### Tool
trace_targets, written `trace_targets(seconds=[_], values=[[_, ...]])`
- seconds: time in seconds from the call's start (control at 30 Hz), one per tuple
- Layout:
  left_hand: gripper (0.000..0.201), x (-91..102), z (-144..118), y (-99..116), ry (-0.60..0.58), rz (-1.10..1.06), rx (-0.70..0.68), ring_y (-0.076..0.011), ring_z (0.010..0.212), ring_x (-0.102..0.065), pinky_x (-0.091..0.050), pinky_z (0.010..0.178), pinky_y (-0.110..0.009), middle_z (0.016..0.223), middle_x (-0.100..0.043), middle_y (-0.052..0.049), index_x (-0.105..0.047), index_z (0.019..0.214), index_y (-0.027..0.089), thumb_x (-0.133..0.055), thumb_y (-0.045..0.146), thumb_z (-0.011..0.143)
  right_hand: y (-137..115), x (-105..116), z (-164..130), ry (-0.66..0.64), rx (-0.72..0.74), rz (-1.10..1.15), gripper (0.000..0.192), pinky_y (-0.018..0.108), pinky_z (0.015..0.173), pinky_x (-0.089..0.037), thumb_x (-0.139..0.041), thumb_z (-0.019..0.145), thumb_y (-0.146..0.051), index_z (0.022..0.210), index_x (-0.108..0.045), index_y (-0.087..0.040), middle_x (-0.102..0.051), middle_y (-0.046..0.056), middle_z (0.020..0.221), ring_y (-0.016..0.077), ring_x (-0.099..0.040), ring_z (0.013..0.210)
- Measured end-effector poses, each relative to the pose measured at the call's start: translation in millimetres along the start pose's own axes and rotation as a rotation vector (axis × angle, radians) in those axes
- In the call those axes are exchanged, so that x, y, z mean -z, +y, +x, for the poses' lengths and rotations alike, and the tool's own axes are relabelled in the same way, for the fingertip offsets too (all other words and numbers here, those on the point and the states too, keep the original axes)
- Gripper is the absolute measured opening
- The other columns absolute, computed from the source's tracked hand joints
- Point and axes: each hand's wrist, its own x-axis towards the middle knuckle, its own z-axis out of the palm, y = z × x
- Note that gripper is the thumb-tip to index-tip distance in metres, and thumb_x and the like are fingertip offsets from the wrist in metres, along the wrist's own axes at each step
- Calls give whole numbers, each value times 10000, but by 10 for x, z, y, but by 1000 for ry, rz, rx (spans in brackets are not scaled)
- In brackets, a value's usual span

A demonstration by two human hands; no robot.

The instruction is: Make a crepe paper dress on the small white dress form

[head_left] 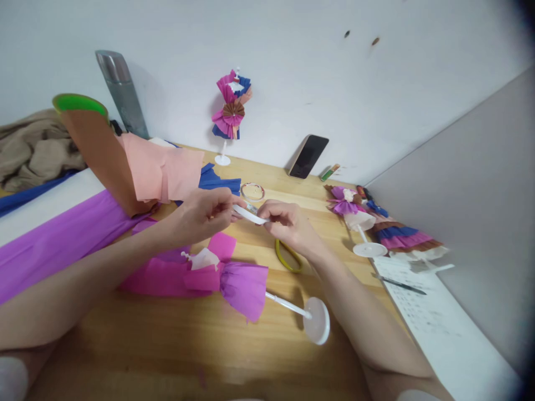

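A white strip [251,214] is pinched at both ends, its long axis spanning left hand [204,214] to right hand [284,223], above the counter [167,345].

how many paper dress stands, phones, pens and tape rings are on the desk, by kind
Paper dress stands: 4, one upright at the wall, one lying under the hands, two lying at the right
Phones: 1
Pens: 1
Tape rings: 1
Total: 7
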Motion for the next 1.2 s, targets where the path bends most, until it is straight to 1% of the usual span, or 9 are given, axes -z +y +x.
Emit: trace_targets(seconds=[0.17,0.43,0.63,0.87,0.97,1.0,1.07,1.13,1.2], values=[[214,35,20,3,-1,-66,-9,-153,798,-665,-527,643,-233,984,-744,-92,-436,637,184,-576,203,799,-31,41,5,-36,11,12,93,307,636,-356,-536,654,-239,649,-609,-181,-552,5,685,162,-491,668],[242,13,-8,42,-18,-46,26,-195,832,-680,-546,639,-252,751,-706,-36,-421,605,204,-587,169,777,-64,-12,-12,13,8,-91,130,300,617,-334,-544,700,-260,591,-530,-191,-518,-1,658,154,-469,650],[231,-55,-31,-8,6,-48,26,-172,811,-689,-567,672,-253,877,-735,-66,-418,627,194,-588,165,782,-40,-3,-7,-13,0,-50,92,303,623,-338,-506,660,-215,600,-568,-184,-526,3,666,156,-470,651],[235,65,59,-64,-35,-367,152,-181,838,-736,-603,747,-297,1070,-737,-125,-429,653,174,-601,204,811,-40,57,-1,-26,-47,70,171,284,601,-329,-536,633,-218,716,-676,-163,-551,-3,669,146,-457,635],[220,89,76,-63,-73,-416,208,-149,690,-735,-594,612,-260,1133,-718,-153,-426,672,168,-572,211,831,-97,115,-20,-25,-56,-3,182,280,590,-336,-561,667,-238,745,-706,-160,-579,5,680,141,-466,622],[211,87,74,-56,-78,-394,213,-136,622,-716,-563,534,-233,1071,-736,-146,-427,673,171,-565,208,828,-122,139,-28,-17,-41,-44,178,282,592,-343,-566,675,-244,734,-711,-160,-589,11,679,146,-478,626],[189,72,66,-33,-77,-321,208,-152,600,-697,-460,415,-181,792,-748,-90,-433,661,184,-551,192,810,-172,186,-45,4,-11,-119,169,289,604,-363,-575,683,-251,703,-715,-159,-610,24,677,159,-509,642],[188,49,58,4,-36,-238,197,-210,760,-711,-386,396,-152,522,-633,-30,-438,622,202,-529,172,784,-217,226,-61,-6,-21,-153,169,291,604,-381,-576,694,-257,693,-712,-156,-622,30,668,166,-531,643],[198,28,56,45,23,-175,195,-220,858,-692,-379,429,-152,521,-610,-33,-440,579,200,-514,153,756,-251,254,-74,-54,-60,-160,177,286,582,-388,-568,718,-262,711,-707,-152,-625,27,653,163,-535,617]])
